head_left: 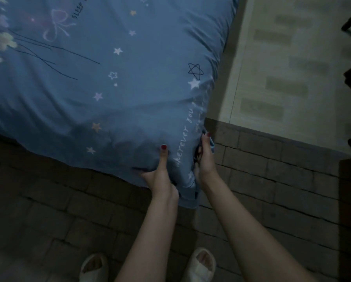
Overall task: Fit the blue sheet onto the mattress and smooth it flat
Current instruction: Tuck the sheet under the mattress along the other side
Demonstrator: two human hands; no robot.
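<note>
Head view: blue sheet (113, 82) already spread over most of the mattress, from 9 to 1 o'clock, fairly flat with some creases. Left hand (158, 176) and right hand (204, 159) both holding the near corner at 6 o'clock, fingers curled into cloth. Corner tuck and final smoothing probably left.

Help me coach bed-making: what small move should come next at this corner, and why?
Probably pull the blue sheet down under the corner: the left hand and right hand both grip it there, and a flap still hangs loose between them.
</note>
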